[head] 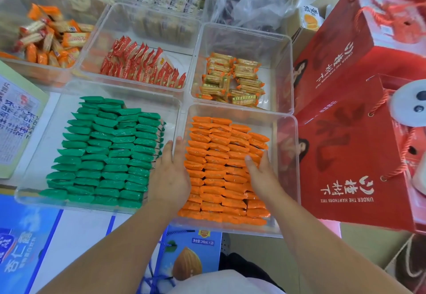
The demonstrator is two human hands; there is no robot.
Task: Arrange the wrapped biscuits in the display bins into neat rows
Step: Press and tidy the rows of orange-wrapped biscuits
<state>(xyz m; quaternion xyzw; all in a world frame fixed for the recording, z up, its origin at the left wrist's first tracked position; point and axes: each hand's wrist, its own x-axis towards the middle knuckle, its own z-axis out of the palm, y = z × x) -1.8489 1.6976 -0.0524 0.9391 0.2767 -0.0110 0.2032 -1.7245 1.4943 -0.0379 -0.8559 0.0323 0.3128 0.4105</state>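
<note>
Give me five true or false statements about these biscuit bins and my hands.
1. The left hand and right hand are both at the clear plastic bin of orange-wrapped biscuits. True.
2. The green-wrapped biscuits lie in a loose heap. False: they lie in neat rows.
3. The clear plastic bin of gold-wrapped biscuits sits behind the orange one. True.
4. The right hand lifts a red packet. False: it rests on orange packets, fingers straight.
5. The red cardboard gift boxes stand left of the bins. False: right.
</note>
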